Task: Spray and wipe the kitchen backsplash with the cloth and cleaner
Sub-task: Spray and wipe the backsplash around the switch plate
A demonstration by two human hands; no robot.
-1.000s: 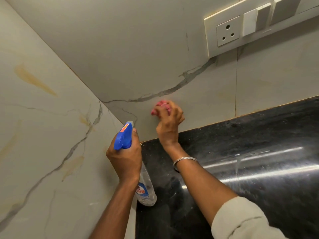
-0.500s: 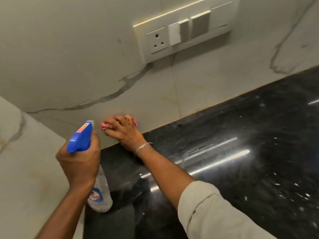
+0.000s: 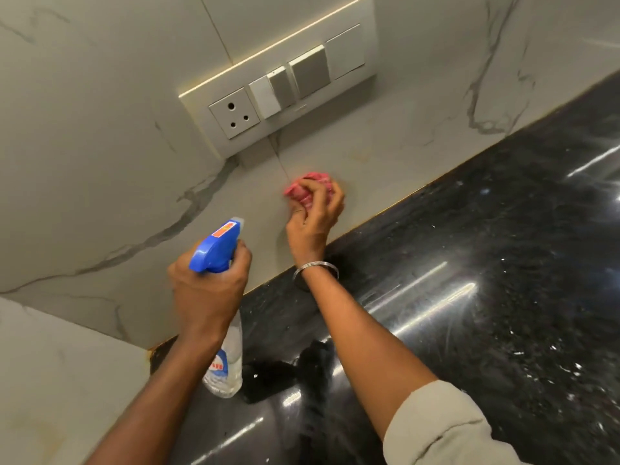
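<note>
My R hand [image 3: 313, 218] is bunching the pink cloth [image 3: 308, 191], fingers curled tight round it, pressing it vs the marble backsplash [image 3: 100, 162], just below the switch plate [image 3: 278, 92] & just above the black desk [image 3: 469, 263]. My L hand [image 3: 208, 286] is gripping the spray bottle [image 3: 225, 360] at the neck, fingers wrapped under its blue trigger head, nozzle pointing at the wall. Can't tell if the base is touching the desk.
</note>
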